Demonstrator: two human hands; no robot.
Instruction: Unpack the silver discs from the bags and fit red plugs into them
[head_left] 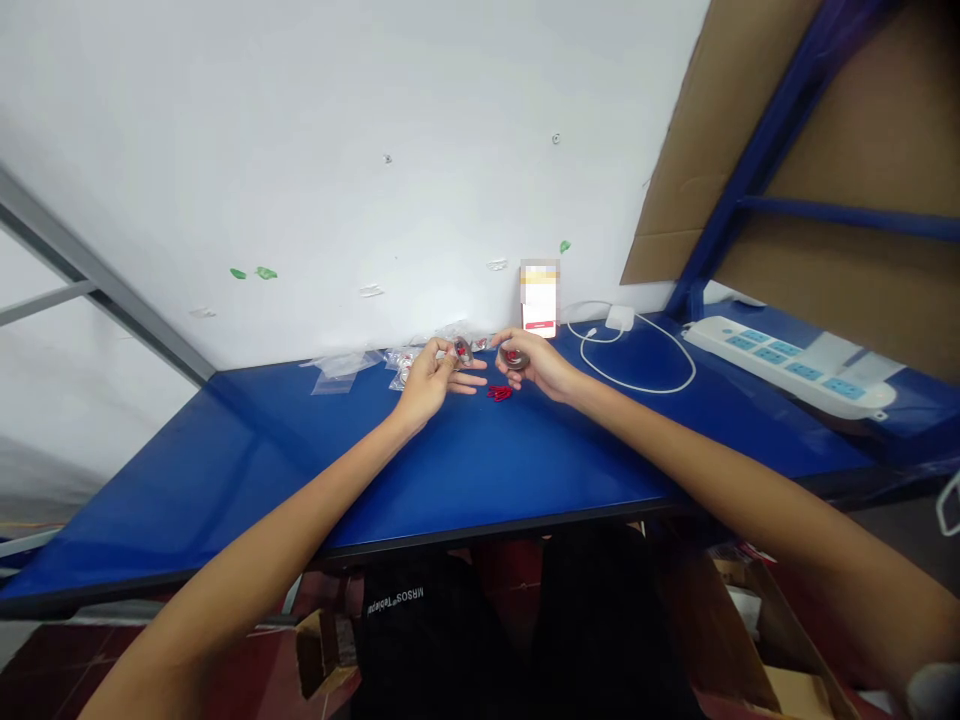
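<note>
Two bare hands work above a blue table [450, 480], near its back edge. The left hand [427, 385] has thumb and fingers closed on a small dark disc [463, 350] with red on it; its lower fingers are spread toward the right. The right hand [544, 367] curls its fingers round a second disc [514, 358], likewise dark and marked with red. The two discs are held near each other but apart; their finer detail is too small to tell. Just below the gap between the hands, red pieces [500, 394] lie in a small heap on the table. Behind and left of the left hand are clear bags [337, 372], some with contents. Beyond the right hand, a lit phone [539, 302] stands upright near the wall [450, 220]; farther right lie a white cable [652, 389], a charger [619, 318] and a power strip [787, 368].
</note>
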